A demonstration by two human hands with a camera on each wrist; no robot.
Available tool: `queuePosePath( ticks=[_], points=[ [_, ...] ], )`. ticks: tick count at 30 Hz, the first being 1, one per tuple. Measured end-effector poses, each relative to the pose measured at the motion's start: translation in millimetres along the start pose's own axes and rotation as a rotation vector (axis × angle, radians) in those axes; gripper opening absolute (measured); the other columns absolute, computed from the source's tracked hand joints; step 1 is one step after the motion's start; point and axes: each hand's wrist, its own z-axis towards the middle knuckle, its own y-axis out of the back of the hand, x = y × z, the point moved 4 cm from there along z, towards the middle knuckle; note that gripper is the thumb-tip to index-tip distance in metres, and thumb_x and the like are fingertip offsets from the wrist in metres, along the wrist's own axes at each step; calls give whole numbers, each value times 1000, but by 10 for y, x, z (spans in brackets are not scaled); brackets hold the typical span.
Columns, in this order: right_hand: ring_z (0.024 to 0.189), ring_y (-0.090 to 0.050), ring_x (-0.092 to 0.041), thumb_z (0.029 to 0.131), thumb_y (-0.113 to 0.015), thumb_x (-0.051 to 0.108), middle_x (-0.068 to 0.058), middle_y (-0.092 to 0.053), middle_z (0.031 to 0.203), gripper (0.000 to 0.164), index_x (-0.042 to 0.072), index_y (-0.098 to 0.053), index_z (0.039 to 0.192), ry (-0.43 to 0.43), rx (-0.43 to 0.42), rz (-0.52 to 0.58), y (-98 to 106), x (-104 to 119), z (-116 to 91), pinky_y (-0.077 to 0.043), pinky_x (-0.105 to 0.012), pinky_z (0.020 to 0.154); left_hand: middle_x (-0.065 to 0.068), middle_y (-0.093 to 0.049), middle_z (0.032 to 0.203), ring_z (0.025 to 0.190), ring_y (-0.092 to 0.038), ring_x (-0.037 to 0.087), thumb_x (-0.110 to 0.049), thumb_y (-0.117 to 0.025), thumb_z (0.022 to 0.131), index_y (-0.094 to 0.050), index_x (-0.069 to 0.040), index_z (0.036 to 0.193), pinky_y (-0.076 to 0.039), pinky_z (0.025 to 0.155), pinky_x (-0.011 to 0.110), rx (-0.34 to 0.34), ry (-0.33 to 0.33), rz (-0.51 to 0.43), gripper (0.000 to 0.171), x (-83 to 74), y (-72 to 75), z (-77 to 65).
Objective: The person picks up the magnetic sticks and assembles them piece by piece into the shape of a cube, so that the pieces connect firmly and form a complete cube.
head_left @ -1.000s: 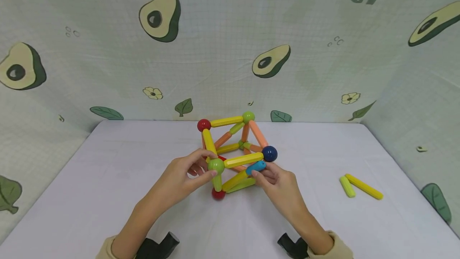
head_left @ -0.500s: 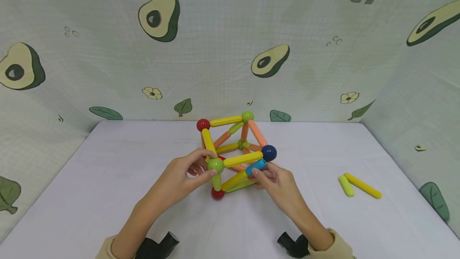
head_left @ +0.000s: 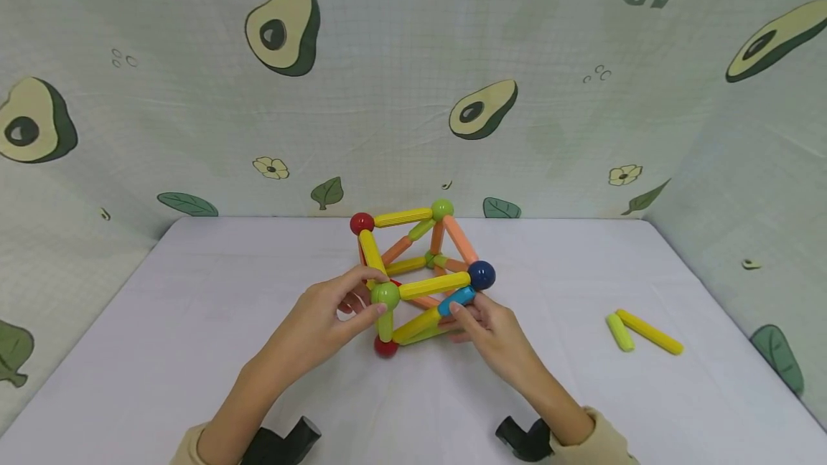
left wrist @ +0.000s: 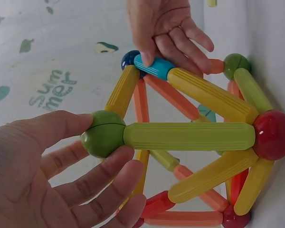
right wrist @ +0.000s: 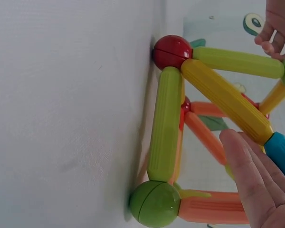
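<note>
A frame of magnetic rods and balls stands on the table. My left hand (head_left: 329, 318) pinches the green ball (head_left: 385, 296) at its upper front corner, thumb and fingertips on either side. My right hand (head_left: 500, 332) pinches a short blue rod (left wrist: 154, 66) that lines up with a yellow rod (left wrist: 211, 94). This yellow rod slants up from the red ball (head_left: 385, 348) at the bottom front. The blue rod's upper end lies against or just under the dark blue ball (head_left: 482, 275); I cannot tell if they touch. A light green rod (left wrist: 190, 136) joins the green and red balls.
To the right on the white table (head_left: 161, 336) lie a loose yellow rod (head_left: 649, 332) and a short light green rod (head_left: 620, 333). Behind the table hangs a cloth printed with avocados (head_left: 282, 29). Black devices (head_left: 281, 443) sit at both wrists.
The blue rod's upper end has risen slightly toward the dark blue ball with the right hand. The left hand keeps its grip on the green ball. The whole view has shifted a little.
</note>
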Motion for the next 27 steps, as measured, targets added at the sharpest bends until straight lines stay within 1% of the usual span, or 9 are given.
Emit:
queuePosePath(
  ticks=[6,15,18,23,27],
  points=[
    [104,-77,-39,112,-52,12,-28,-74,116,29,-14,-58,123,-10,12,38,-17,-17,13,-64,-33,79,-7,-66,93,88,-64,9,-22,-75,100,-65,-13,127,-62,85,41,1,-22,5,30,5,-6,9],
    [97,-79,-35,114,-49,15,-26,-77,107,33,-15,-62,119,-66,13,63,-24,-55,42,-64,-33,77,-7,-67,96,88,-65,9,-22,-75,101,-65,-14,128,-62,85,40,12,-14,3,30,14,-5,13],
    [98,-79,-36,114,-49,15,-26,-77,107,34,-16,-61,120,-78,39,77,-34,-71,43,-64,-33,78,-6,-67,96,89,-65,10,-22,-75,101,-65,-14,128,-61,84,37,16,-8,-1,31,14,-6,14],
    [102,-78,-38,114,-49,14,-28,-76,110,35,-17,-58,124,-94,102,130,-82,-115,56,-64,-33,79,-6,-68,97,89,-65,10,-23,-75,101,-65,-14,128,-60,83,33,15,-6,-8,31,20,-7,13],
    [101,-77,-38,114,-49,14,-28,-76,110,34,-18,-58,123,-91,98,143,-109,-131,64,-64,-32,78,-6,-67,97,90,-65,10,-24,-75,101,-65,-13,129,-60,84,32,12,-9,-10,31,26,-1,4]
  ],
)
